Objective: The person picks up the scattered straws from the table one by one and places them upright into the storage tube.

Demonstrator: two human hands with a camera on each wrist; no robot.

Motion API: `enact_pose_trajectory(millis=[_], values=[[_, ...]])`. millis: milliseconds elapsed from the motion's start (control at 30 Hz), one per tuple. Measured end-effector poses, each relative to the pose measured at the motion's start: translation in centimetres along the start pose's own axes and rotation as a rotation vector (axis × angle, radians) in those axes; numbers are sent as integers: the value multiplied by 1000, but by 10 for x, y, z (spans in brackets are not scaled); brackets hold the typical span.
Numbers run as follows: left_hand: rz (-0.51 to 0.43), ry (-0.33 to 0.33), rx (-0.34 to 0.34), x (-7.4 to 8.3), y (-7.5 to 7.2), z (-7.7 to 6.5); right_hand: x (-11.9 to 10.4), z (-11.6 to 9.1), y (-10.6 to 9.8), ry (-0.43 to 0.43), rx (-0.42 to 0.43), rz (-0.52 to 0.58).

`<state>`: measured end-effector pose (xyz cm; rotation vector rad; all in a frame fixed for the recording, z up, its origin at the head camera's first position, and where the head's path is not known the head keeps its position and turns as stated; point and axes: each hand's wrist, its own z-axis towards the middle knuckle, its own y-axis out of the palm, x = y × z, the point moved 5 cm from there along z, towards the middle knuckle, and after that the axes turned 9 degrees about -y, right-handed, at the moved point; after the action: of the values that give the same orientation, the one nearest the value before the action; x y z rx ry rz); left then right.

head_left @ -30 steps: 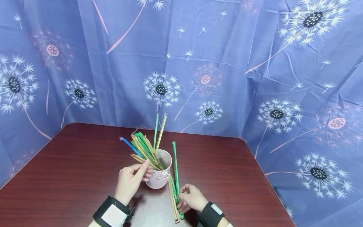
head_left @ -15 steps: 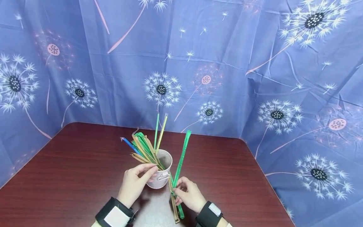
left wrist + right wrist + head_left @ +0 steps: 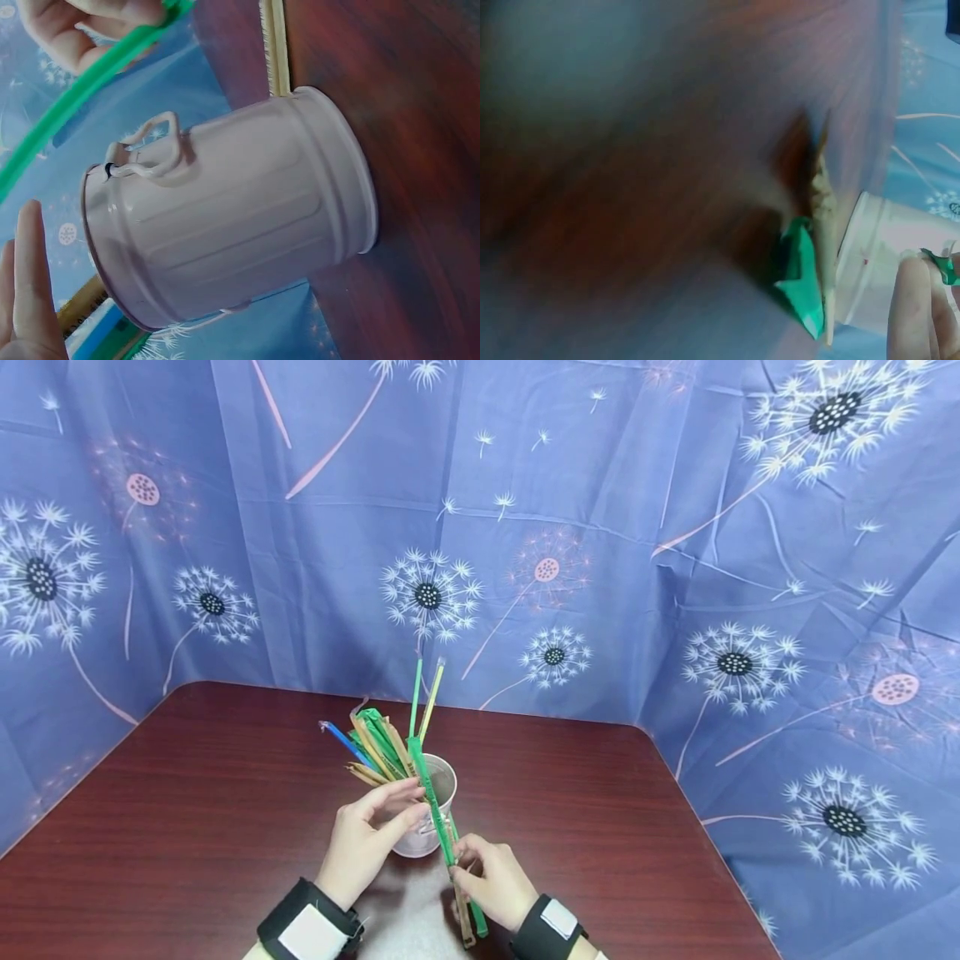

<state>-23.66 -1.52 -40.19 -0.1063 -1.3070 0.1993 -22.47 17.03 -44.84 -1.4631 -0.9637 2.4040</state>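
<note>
My right hand [image 3: 497,878] pinches the lower end of a green paper-wrapped straw [image 3: 432,800]. Its upper part leans left across the front of a small pale metal pail [image 3: 411,843] and over the rim. My left hand [image 3: 362,843] is beside the pail's near left rim, fingers extended and thumb apart, close to the straw's upper part; the left wrist view shows the fingers [image 3: 30,270] straight and holding nothing. Several wrapped straws [image 3: 378,747], green, tan and blue, lean left in the pail. A green straw [image 3: 421,693] and a yellow straw [image 3: 432,702] stand more upright.
Under my right hand, a tan wrapped straw [image 3: 462,914] and another green wrapped straw [image 3: 478,920] lie on the dark red table [image 3: 225,810], right of the pail. A looped handle [image 3: 154,150] sticks out from the pail's side. Blue dandelion-print cloth [image 3: 322,568] hangs behind the table.
My right hand has picked the green straw up from the table, raised its far end and swung it left over the pail. My left hand has shifted slightly right, fingers and thumb spreading.
</note>
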Motion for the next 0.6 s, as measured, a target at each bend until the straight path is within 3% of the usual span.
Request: enact_pose_trajectory(millis=[200,333,600], values=[[-68,-16,9,8,1,0,0,1,-3,-15,10,-101],[-58,-12,66,12,-1,-1,0,1,-3,-16,-6,-142],[-57,1,129,9,-4,-3,3,0,-2,4,0,-115]])
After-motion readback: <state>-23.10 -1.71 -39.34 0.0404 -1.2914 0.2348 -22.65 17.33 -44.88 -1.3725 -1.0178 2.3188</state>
